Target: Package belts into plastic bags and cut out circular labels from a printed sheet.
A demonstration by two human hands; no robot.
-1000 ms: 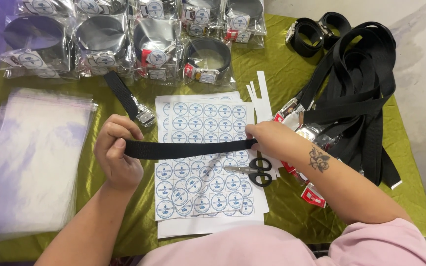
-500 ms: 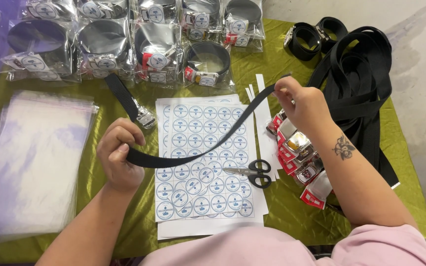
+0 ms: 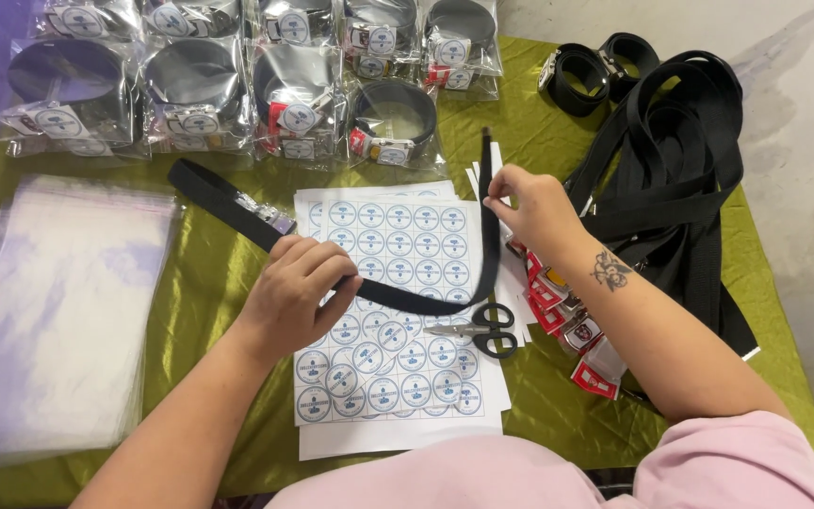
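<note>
Green cloth (image 3: 209, 283) table: sticker sheets (image 3: 398, 377), clear bags (image 3: 58, 311), belts (image 3: 671, 160).

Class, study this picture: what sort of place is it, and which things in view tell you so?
Probably a small packing station for belts, perhaps a home workshop. Bagged coiled belts lie in rows, a stack of clear bags waits alongside, round label sheets cover the cloth, and both hands stretch a loose black belt.

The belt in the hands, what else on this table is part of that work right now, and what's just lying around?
In use:
black belt
left hand, gripping it
right hand, pinching its free end

Lying about:
scissors
sticker sheet under the belt
stack of clear bags
bagged belts
heap of loose black straps
red-carded buckles
</note>
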